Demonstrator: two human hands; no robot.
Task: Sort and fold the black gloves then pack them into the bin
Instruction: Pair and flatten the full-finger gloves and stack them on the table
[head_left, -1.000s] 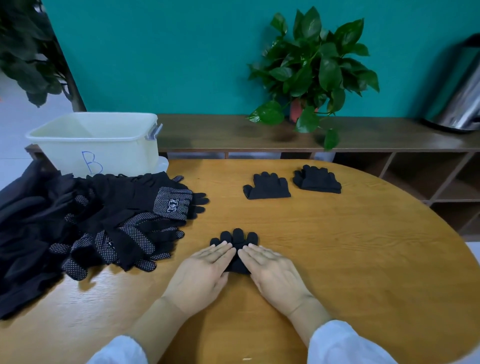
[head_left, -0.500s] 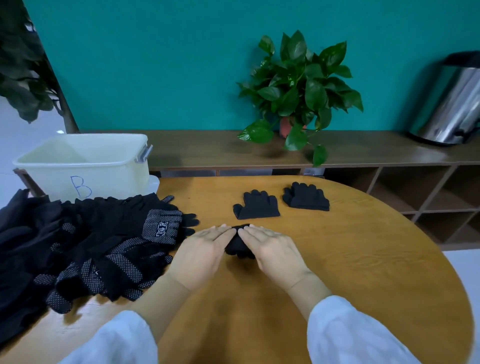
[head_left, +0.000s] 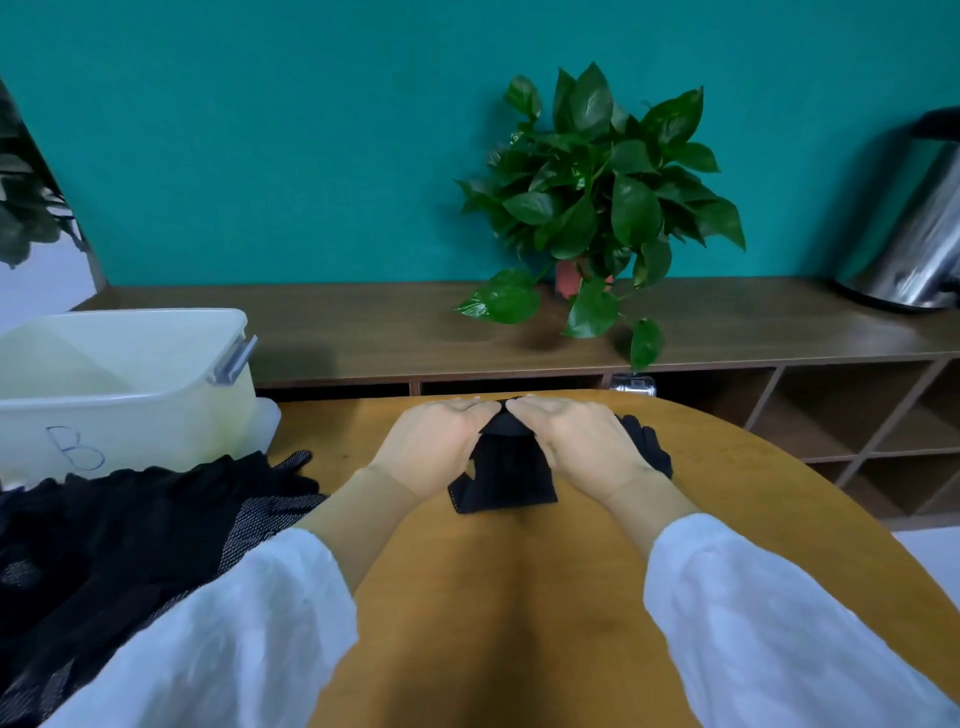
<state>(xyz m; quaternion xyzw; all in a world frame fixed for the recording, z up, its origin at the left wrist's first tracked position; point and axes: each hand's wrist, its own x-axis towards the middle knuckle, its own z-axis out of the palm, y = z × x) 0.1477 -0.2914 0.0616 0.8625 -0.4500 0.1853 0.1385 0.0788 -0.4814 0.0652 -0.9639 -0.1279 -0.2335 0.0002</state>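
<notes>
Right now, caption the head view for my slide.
Both hands set a folded glove on a glove on the table.
</notes>
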